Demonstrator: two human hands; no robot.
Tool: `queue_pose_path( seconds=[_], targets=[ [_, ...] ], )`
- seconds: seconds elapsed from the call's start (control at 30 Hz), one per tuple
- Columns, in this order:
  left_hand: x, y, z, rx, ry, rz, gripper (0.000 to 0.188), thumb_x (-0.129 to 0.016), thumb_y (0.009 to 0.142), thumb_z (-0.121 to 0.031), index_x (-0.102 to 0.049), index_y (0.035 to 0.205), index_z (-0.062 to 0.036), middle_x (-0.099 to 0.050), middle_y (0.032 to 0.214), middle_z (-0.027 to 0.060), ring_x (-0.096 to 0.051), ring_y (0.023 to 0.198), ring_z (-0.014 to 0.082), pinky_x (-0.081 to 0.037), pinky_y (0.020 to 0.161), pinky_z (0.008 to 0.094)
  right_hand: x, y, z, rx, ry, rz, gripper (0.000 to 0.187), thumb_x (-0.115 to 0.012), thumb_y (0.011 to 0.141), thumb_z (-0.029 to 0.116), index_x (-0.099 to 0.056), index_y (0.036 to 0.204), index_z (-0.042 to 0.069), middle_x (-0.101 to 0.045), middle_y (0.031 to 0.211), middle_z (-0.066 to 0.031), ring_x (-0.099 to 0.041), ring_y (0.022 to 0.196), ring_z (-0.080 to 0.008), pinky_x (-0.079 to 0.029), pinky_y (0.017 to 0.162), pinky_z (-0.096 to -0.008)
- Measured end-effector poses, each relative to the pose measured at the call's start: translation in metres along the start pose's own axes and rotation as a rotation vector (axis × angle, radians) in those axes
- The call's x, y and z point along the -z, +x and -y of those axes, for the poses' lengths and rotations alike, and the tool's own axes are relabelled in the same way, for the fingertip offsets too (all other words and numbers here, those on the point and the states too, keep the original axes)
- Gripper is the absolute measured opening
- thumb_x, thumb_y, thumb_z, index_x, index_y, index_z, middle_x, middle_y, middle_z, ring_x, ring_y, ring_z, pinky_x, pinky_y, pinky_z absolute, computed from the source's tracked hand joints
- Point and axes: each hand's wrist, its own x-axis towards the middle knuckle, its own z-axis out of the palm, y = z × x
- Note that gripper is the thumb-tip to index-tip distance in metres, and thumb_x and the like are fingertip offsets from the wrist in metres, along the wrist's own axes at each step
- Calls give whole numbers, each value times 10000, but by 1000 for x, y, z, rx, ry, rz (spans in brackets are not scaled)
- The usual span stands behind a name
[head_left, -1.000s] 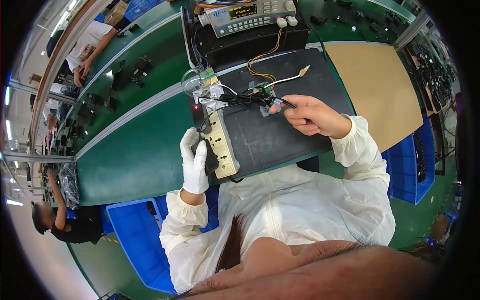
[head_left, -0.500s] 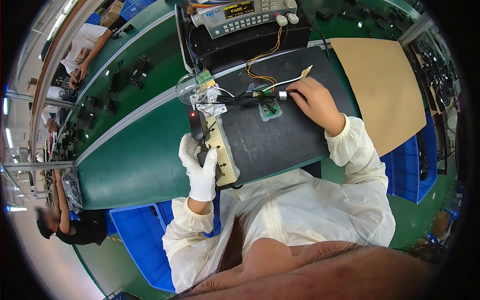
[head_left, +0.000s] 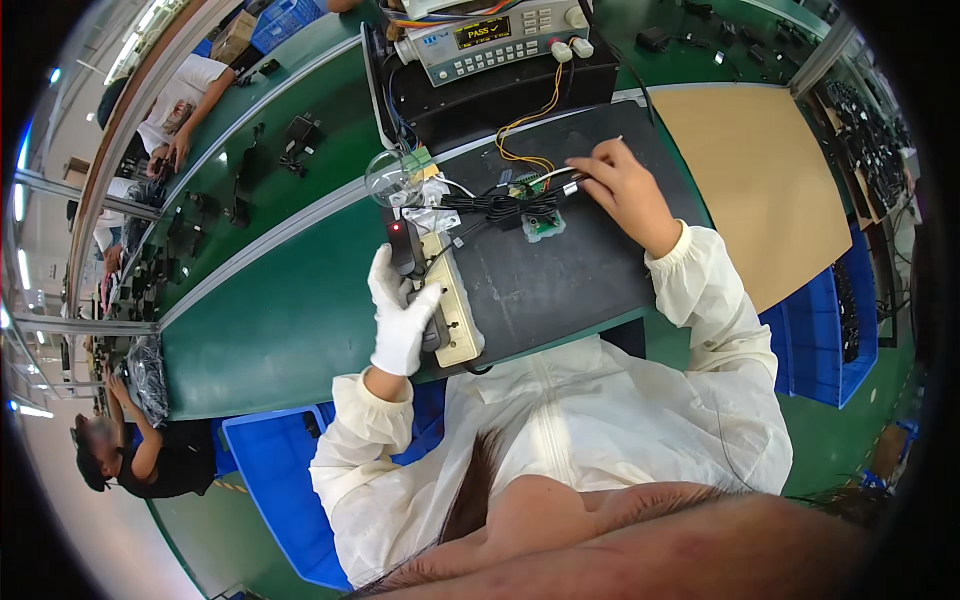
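My left hand [head_left: 402,318], in a white glove, is beside the cream power strip [head_left: 460,335] with thumb and fingers apart. Next to its fingers, a black power adapter [head_left: 403,245] with a lit red light sits at the strip. Another dark adapter [head_left: 434,332] lies partly behind the thumb. My bare right hand [head_left: 630,195] pinches the end of a black cable [head_left: 574,180] with a white tag near the fingertips. A white lead [head_left: 548,176] runs to the same fingers; its tip is hidden. Bundled black cord [head_left: 505,207] lies over a green circuit board [head_left: 543,228].
A test meter [head_left: 490,45] with a lit screen stands at the back on a black box. A clear glass bulb [head_left: 392,180] is beyond the strip. Brown cardboard [head_left: 760,190] covers the right side. Blue bins [head_left: 275,470] flank me. Other people work at the left.
My left hand has loosened and shifted slightly left of the adapters. My right hand's fingers have moved up and drawn together at the cable end, and the white lead's yellow tip no longer shows.
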Motion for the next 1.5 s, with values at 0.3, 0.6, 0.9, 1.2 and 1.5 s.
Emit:
queue_pose_path(
  seconds=[0.3, 0.6, 0.9, 1.2, 1.5],
  targets=[
    [29, 67, 16, 22, 106, 258, 995, -869, 756, -172, -277, 1549, -66, -446, 1450, 105, -476, 1293, 219, -397, 1099, 358, -22, 28, 5, -13, 508, 188, 248, -726, 883, 60, -716, 1129, 37, -614, 1049, -94, -633, 912, -241, -515, 795, -329],
    [24, 67, 27, -70, 96, 236, 1006, -919, 702, -238, -355, 1517, -60, -464, 1448, 79, -482, 1290, 201, -397, 1103, 348, -53, 25, -9, 139, 333, 150, 210, -727, 912, 106, -714, 1100, 13, -640, 1024, -107, -632, 891, -244, -509, 781, -318],
    [22, 63, 18, -83, 103, 245, 1059, -938, 664, -191, -338, 1527, -63, -450, 1469, 89, -463, 1321, 211, -388, 1112, 342, -70, 11, -6, 11, 502, 45, 161, -682, 953, 86, -707, 1082, -7, -630, 998, -91, -613, 902, -201, -492, 777, -297],
    [29, 62, 31, -147, 57, 164, 930, -903, 676, -100, -391, 1452, -64, -531, 1328, 90, -557, 1151, 181, -464, 1001, 321, -65, 20, -2, -33, 375, -19, 178, -629, 996, 108, -689, 1128, 6, -610, 995, -113, -598, 897, -224, -471, 753, -302],
    [25, 48, 28, -676, 46, 61, 895, -854, 712, -61, -347, 1447, -128, -493, 1335, 144, -632, 914, 191, -540, 779, 336, -73, 19, 1, 197, 308, -58, 246, -668, 944, 54, -688, 1190, 50, -599, 976, -104, -588, 870, -272, -487, 760, -322]
  ],
)
